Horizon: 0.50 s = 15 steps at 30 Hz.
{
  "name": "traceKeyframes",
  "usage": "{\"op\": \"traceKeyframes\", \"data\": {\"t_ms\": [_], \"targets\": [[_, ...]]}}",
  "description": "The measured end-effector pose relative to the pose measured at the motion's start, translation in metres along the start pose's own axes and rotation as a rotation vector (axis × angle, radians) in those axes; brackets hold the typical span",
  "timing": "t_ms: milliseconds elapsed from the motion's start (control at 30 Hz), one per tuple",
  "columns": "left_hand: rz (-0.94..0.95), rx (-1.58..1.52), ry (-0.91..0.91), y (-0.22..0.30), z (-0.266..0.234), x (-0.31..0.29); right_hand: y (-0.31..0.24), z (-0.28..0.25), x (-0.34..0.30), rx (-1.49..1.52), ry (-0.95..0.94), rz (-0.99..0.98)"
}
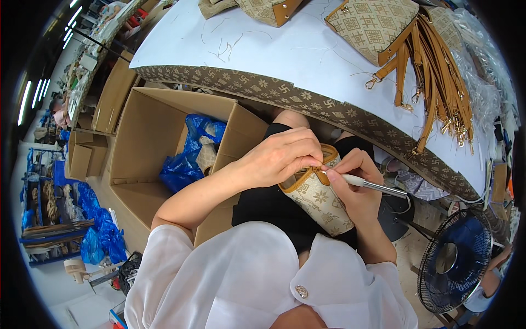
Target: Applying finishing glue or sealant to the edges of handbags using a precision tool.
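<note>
On my lap rests a small beige patterned bag [322, 204] with tan trim, its mouth tilted up between my hands. My left hand [290, 153] is closed, thumb and fingers pinching at the trim of the bag's opening. A slim pen-like tool [386, 189], white in front and silver behind, sits in the closed fingers of my right hand [359, 189]. Its front end points at the trim beside my left fingertips; the tip itself is too small to make out. My right hand also lies against the bag's side.
An open cardboard box [142, 131] with blue plastic stands at my left. Ahead, a white-topped table [235, 49] carries patterned bag pieces [378, 27], a bundle of tan straps [433, 77] with metal clasps, and loose threads. A black fan [455, 260] stands at the lower right.
</note>
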State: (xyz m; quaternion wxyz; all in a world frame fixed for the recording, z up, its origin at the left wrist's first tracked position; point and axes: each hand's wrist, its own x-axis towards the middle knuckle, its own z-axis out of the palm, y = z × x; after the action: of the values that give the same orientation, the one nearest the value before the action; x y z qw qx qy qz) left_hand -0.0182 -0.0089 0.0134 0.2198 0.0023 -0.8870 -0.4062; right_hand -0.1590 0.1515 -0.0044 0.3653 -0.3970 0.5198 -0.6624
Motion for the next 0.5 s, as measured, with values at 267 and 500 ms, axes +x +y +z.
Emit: {"op": "traceKeyframes", "data": {"t_ms": [267,500], "targets": [[0.021,-0.002,0.005,-0.0008,0.0019,0.0003,-0.0006,0.0002,-0.0012,0.001,0.004,-0.006],[0.041,0.001,0.018,0.0005,0.0027,0.0014,-0.0010,-0.0005,-0.0017,0.013,0.001,-0.003]]}}
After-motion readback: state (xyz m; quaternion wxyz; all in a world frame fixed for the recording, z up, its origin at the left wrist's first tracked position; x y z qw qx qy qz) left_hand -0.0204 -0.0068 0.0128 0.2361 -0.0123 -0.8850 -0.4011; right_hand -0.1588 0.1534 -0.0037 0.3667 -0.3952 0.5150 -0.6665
